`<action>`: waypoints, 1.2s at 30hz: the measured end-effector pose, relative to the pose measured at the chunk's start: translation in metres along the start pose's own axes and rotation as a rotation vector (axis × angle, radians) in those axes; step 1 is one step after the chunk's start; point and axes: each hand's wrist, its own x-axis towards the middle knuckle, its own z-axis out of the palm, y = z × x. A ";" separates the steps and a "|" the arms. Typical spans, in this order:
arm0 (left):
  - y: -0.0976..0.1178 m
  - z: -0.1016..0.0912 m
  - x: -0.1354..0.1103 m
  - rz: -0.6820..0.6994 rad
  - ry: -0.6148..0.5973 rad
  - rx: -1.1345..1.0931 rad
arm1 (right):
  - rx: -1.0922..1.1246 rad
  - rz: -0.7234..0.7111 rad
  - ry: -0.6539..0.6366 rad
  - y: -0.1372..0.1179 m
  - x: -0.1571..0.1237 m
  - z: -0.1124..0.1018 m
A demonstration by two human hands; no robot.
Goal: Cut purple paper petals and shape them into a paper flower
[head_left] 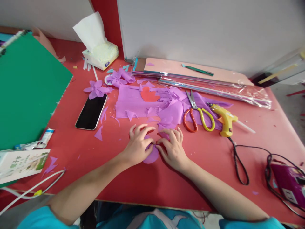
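Observation:
My left hand [140,145] and my right hand [173,148] meet low over the middle of the red table. Between them lies a purple petal-shaped paper piece [152,156], its rounded lobes showing below and behind my fingers. Thumb and forefinger of each hand pinch close together at its centre, where the fingertips hide part of it. Just beyond my hands spread purple paper sheets and scraps [133,105], with a red cut-out [149,94] on top. A finished-looking purple flower [96,89] rests at the top of a phone [91,111].
Scissors [193,105] with red and yellow handles lie beside a yellow glue gun [225,119], whose black cord loops toward a purple box [288,183]. Green board [30,89] covers the left side. Behind are a tissue pack [102,54] and a green-handled tool [199,70] on wrapped paper.

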 end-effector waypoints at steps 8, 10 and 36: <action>-0.001 -0.001 0.001 0.022 -0.008 0.000 | 0.015 0.024 -0.029 0.001 0.001 0.000; -0.001 0.000 0.000 0.021 -0.007 -0.002 | 0.014 0.023 -0.043 0.001 0.002 0.000; -0.003 -0.014 0.006 -0.304 0.210 -0.364 | 0.236 0.105 0.212 0.006 0.004 -0.003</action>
